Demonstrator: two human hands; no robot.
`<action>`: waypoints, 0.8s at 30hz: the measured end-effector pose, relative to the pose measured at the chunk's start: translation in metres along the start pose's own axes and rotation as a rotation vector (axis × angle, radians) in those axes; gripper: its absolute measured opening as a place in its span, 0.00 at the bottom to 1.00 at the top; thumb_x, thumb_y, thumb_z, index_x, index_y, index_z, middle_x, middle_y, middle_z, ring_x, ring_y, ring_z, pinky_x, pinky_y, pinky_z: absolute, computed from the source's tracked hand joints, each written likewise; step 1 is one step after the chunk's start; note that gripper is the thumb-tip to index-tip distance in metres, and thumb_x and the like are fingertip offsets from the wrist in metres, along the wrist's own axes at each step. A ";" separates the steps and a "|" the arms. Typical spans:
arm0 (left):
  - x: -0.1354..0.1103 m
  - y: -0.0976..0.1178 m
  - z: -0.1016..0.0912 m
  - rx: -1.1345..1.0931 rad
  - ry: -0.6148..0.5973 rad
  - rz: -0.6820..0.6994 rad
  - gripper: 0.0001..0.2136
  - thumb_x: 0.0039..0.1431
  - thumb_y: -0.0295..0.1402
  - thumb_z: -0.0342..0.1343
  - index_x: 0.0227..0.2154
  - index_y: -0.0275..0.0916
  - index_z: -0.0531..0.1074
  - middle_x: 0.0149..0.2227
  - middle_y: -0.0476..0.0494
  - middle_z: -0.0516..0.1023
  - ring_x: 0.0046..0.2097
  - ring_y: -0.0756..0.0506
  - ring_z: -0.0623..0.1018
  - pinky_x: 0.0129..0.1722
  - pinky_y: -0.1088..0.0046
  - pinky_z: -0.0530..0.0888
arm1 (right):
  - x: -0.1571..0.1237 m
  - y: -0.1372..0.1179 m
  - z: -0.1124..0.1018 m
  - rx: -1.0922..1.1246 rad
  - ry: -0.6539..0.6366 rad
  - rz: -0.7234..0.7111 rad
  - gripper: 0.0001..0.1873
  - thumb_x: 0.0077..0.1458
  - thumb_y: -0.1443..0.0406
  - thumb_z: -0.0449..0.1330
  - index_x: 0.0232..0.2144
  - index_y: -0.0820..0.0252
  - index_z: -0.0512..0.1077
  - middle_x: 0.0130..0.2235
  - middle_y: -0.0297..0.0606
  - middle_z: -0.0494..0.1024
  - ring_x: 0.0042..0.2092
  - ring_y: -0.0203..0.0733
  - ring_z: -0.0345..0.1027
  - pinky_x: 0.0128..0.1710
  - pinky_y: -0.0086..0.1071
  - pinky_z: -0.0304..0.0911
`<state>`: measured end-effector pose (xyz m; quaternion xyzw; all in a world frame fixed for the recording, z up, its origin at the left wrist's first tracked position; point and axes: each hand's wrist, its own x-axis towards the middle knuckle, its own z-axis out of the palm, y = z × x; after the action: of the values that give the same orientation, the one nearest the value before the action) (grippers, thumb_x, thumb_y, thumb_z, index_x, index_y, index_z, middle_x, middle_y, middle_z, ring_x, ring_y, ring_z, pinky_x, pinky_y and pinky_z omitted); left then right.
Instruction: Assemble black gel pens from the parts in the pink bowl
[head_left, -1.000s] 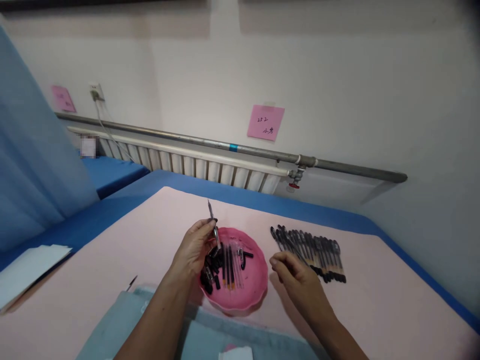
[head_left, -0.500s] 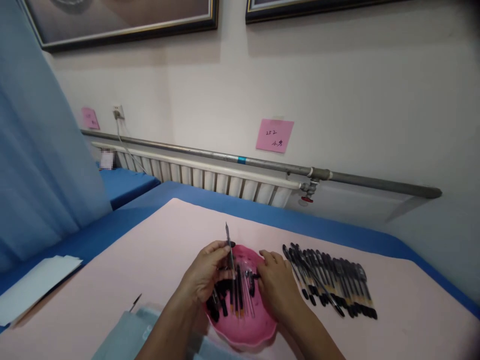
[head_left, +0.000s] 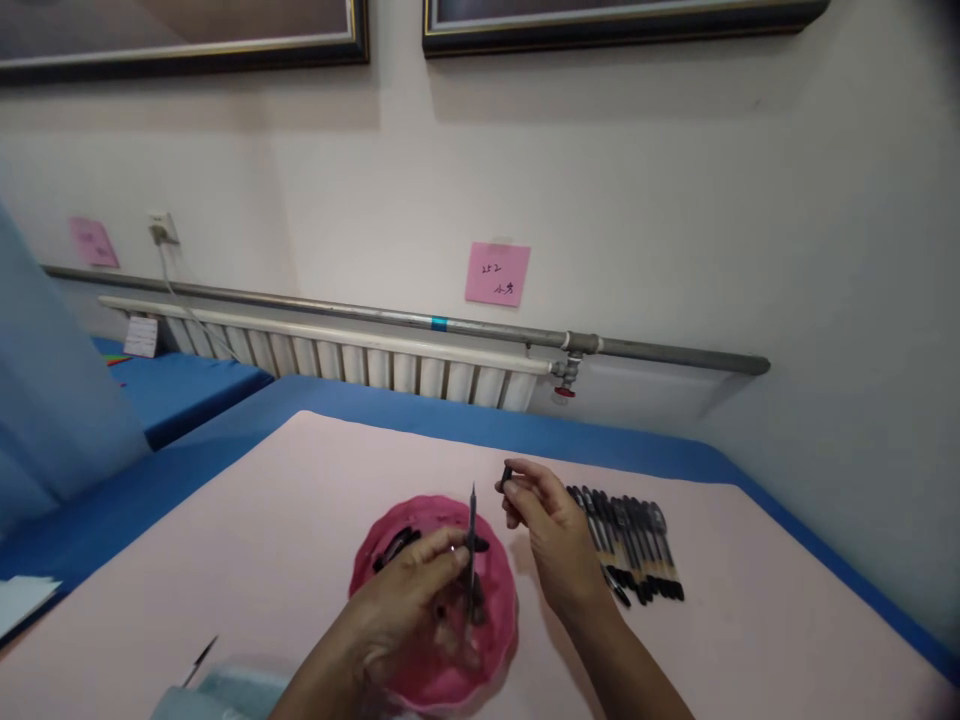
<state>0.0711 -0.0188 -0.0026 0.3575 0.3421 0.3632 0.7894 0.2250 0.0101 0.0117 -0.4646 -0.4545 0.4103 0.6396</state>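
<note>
Fingers (head_left: 541,476) clamp both parts now—your left hand (head_left: 409,590) a slim grey pen (head_left: 472,515), right hand (head_left: 559,540) a short black cylinder (head_left: 506,474) raised to its one o'clock.

pink bowl (head_left: 507,630) partly behind left hand (head_left: 401,590), dark things (head_left: 478,605) inside blurred, pens (head_left: 641,545) partly behind right hand (head_left: 556,535), picture frames (head_left: 622,37) cut off at top, far pink note (head_left: 94,242) too small to read

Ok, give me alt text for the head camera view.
A person's left hand holds a slim pen, tip up, over a pink bowl of dark pieces; the right hand pinches a small black piece. A row of pens lies at right.
</note>
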 end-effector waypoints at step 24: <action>0.001 -0.006 0.001 0.143 0.004 0.038 0.11 0.51 0.38 0.56 0.37 0.42 0.73 0.21 0.51 0.70 0.21 0.51 0.69 0.20 0.77 0.66 | -0.001 -0.006 0.002 0.221 0.007 0.070 0.13 0.41 0.64 0.65 0.33 0.58 0.72 0.27 0.32 0.74 0.24 0.32 0.61 0.24 0.28 0.56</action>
<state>0.0745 -0.0218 -0.0070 0.4187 0.3621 0.3533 0.7541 0.2233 0.0081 0.0181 -0.4084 -0.3877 0.4784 0.6738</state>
